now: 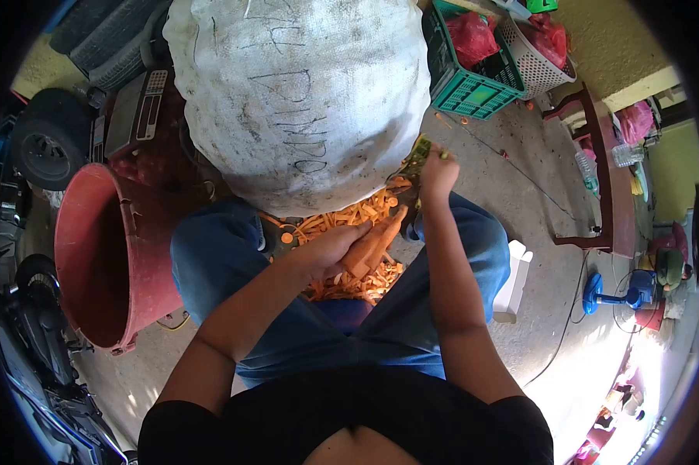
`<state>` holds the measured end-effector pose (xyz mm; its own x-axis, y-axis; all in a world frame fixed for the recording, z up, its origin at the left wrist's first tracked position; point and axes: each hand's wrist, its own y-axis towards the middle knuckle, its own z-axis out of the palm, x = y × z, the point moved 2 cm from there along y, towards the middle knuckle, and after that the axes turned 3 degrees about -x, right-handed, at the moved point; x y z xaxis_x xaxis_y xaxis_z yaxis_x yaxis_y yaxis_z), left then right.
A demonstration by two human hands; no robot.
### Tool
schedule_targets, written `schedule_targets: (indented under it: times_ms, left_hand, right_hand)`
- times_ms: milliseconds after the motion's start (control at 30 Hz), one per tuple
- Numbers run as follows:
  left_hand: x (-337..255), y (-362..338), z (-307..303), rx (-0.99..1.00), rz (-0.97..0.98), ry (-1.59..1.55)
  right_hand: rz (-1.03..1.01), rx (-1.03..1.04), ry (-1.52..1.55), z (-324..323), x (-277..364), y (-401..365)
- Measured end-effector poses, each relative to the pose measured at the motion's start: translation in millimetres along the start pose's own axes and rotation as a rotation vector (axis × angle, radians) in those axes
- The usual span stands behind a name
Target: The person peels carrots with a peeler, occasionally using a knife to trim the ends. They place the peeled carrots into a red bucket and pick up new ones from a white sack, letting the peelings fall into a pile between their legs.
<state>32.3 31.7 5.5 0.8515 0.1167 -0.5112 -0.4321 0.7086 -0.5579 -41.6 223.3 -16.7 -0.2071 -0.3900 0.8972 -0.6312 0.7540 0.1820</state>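
My left hand (340,246) is closed around an orange carrot (382,239), which points up and to the right between my knees. Farther right, my right hand (440,172) is a fist around a thin yellow-green handle, which looks like that of a knife (444,155). Its blade cannot be made out clearly. A patterned green-and-yellow thing (419,153) shows just left of that fist. Below and beyond the carrot lies a heap of orange carrot pieces and peelings (345,221), partly covered by my left hand.
A big white sack (303,101) with black writing stands right in front of me. On the left are a red tub (124,256), a scale (136,112) and a wheel (48,139). A green crate (473,97), a white basket (529,66) and a blue fan (593,294) are on the right.
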Motion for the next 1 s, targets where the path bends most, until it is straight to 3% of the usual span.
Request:
schedule_targets:
  times_ms: [33,67,167,233,267,333,433,533,567,633,700,733,767,833,867,967,1000]
  left_hand:
    - [-1.8,-3.2,4.2,0.001,-0.048,-0.028]
    - [-3.8,-0.9,2.0,0.002,-0.049,-0.027]
    - [-4.5,14.1,-19.8,-0.125,0.016,-0.234]
    - [-13.1,10.6,-17.0,0.085,0.095,-0.227]
    - [-15.4,-0.2,0.7,-0.155,0.092,-0.252]
    - [-5.7,5.4,-5.1,-0.174,0.085,-0.194]
    - [-2.5,1.5,-3.8,-0.107,0.061,-0.045]
    - [-10.2,-3.5,6.3,-0.150,0.008,-0.073]
    - [-8.7,2.6,-3.8,-0.077,-0.006,-0.134]
    - [-5.2,12.4,-16.8,-0.008,-0.015,-0.200]
    - [-6.5,17.4,-24.9,-0.028,0.064,-0.283]
    - [-20.1,6.2,-1.2,-0.279,0.042,-0.328]
    - [-16.0,9.2,-6.0,-0.281,0.039,-0.326]
    - [-3.0,17.3,-15.7,-0.063,0.077,-0.093]
    - [1.8,17.1,-17.5,-0.049,0.054,-0.023]
    - [-9.3,-0.2,3.5,-0.178,-0.052,0.133]
    - [-9.3,1.1,2.4,-0.173,-0.052,0.135]
  right_hand:
    - [0.148,0.015,0.081,-4.3,4.1,3.3]
    - [0.148,0.014,0.081,-7.3,11.2,-0.4]
    - [0.008,0.255,0.280,-8.2,50.9,-43.2]
    - [-0.279,0.289,0.154,-5.9,65.0,-70.9]
    - [-0.277,0.284,0.156,-4.5,62.4,-68.9]
    - [-0.312,0.205,0.040,0.8,50.2,-59.5]
    - [0.011,0.166,0.075,-7.2,35.8,-17.1]
    - [0.143,0.069,0.203,-14.4,25.6,0.1]
    - [0.141,0.070,0.201,-14.8,23.8,-3.6]
    - [0.101,0.261,0.298,-15.6,39.9,-30.6]
    - [-0.177,0.338,0.172,-11.2,51.2,-57.1]
    - [-0.194,0.327,0.146,-6.7,54.4,-65.1]
    - [-0.210,0.315,0.118,-4.6,56.4,-69.8]
    - [-0.207,0.307,0.059,-2.1,52.4,-53.8]
    - [-0.153,0.201,0.070,-1.6,43.4,-36.7]
    - [0.015,-0.004,-0.009,-10.6,19.9,6.3]
    - [0.057,-0.046,0.096,-12.8,24.5,7.0]
